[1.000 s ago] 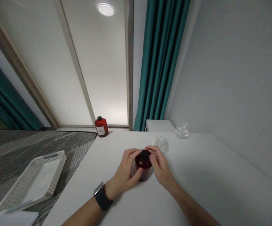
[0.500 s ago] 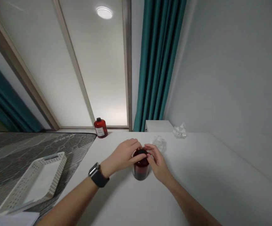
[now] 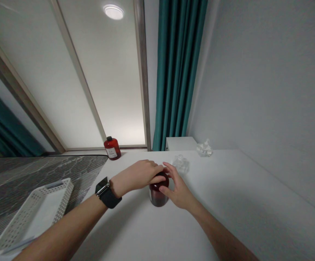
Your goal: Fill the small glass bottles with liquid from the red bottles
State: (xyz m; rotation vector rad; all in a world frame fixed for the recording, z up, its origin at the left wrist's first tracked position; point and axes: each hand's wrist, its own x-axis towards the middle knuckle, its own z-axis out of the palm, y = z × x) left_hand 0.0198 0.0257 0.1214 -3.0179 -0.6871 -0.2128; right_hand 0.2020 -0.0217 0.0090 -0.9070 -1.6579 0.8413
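Observation:
A dark red-brown bottle [image 3: 159,197] stands upright on the white table, in front of me. My left hand [image 3: 143,173], with a black watch at the wrist, lies over the bottle's top, its fingers closed around the cap, which they hide. At the bottle's right shoulder is my right hand [image 3: 178,186]. Its thumb rests against the front and its curved fingers reach behind the neck. How firmly the right fingers press cannot be made out.
A second red bottle [image 3: 112,148] with a white label and black cap stands at the table's far left corner. Crumpled clear plastic [image 3: 181,164] lies behind my right hand, with another crumpled piece [image 3: 204,148] farther back. A white perforated basket [image 3: 33,214] sits on the left.
My left hand has turned and closed lower over the bottle's top, covering the black cap. The right thumb has shifted down from the cap onto the bottle's shoulder. The view has swung slightly right.

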